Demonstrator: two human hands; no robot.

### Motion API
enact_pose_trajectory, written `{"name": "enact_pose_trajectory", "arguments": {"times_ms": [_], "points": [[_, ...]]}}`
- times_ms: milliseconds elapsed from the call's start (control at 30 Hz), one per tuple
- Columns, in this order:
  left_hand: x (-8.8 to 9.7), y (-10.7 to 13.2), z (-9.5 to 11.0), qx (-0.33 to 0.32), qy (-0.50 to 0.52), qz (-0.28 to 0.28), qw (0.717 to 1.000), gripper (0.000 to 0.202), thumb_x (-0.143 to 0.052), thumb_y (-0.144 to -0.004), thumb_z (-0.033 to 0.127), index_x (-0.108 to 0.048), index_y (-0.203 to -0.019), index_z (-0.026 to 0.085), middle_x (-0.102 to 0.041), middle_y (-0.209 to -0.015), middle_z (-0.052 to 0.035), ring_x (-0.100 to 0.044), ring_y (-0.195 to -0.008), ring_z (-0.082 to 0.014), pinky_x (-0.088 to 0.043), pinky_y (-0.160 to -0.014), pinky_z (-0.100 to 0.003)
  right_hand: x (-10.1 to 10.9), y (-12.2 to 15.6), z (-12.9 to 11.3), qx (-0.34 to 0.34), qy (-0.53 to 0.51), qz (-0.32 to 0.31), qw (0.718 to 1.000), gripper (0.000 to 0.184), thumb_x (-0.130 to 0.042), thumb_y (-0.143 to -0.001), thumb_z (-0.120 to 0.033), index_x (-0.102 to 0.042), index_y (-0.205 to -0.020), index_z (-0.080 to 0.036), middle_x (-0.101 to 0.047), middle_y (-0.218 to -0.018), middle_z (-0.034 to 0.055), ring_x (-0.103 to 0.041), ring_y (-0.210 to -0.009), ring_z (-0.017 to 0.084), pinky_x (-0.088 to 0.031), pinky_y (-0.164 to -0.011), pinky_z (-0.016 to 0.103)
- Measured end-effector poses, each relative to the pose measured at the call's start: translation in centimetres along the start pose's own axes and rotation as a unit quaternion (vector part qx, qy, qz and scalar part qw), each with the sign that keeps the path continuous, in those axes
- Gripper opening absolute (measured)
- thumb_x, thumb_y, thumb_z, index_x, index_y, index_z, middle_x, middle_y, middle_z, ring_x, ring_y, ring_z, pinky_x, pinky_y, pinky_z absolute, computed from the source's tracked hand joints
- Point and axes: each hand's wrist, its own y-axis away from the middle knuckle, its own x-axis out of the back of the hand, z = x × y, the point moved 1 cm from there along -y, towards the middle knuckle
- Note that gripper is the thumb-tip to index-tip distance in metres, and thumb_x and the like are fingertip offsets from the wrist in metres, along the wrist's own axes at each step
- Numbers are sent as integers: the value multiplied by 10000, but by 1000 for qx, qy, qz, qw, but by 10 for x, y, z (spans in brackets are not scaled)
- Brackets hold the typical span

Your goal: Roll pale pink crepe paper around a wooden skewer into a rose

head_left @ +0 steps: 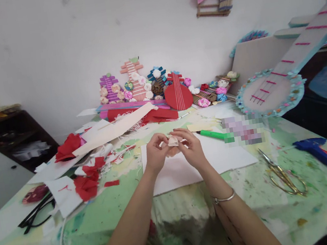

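Observation:
My left hand and my right hand meet over a white sheet on the table. Between their fingertips they pinch a small piece of pale peach crepe paper, bunched into folds like a paper flower. Both sets of fingers are closed on it, and they partly cover it. Just right of my right hand lies a green-handled tool with a dark tip. Farther right rest gold-handled scissors, blades pointing away from me, and a blue glue gun with a black cord.
Red paper scraps, eyeglasses and a long cream strip cover the left side. Small decorated paper instruments, among them a red one, line the wall. A large instrument model leans at the right.

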Motion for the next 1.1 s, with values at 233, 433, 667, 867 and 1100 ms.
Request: {"name": "enact_pose_trajectory", "arguments": {"times_ms": [233,433,667,867,1100], "points": [[0,0,-1,18,-1,-5,1000,240,-724,-661,209,-513,-770,169,-491,-737,24,-476,-679,-93,-388,-628,-207,-1,0,0,2,10,-7,1000,239,-525,-797,-161,-669,-957,-265,-533,-1171,59,-559,-1008,179,-490,-646,245],[1,2,1,32,3,-6,999,256,-742,-647,231,-545,-795,161,-542,-784,1,-541,-746,-117,-442,-656,-221,0,0,0,-11,17,30,999,137,-550,-809,-248,-670,-871,-229,-579,-1089,72,-579,-926,171,-476,-624,251],[1,2,0,48,-10,-13,999,233,-723,-672,267,-593,-824,149,-605,-820,-40,-596,-805,-154,-495,-702,-263,1,1,-4,11,4,68,998,152,-546,-772,-161,-670,-826,-232,-603,-1028,57,-571,-971,184,-482,-718,292],[-1,3,1,62,-36,-66,995,299,-662,-738,284,-629,-1009,163,-637,-1053,-109,-596,-990,-218,-501,-786,-311,1,1,-8,45,6,86,995,170,-549,-755,-121,-653,-829,-233,-613,-984,49,-570,-984,185,-471,-816,324],[0,3,0,19,-46,-54,997,148,-618,-769,243,-674,-882,165,-641,-918,-76,-597,-918,-185,-488,-798,-301,0,0,-5,41,-13,87,995,155,-554,-755,-137,-635,-857,-221,-601,-1009,62,-566,-984,187,-479,-795,314]]}}
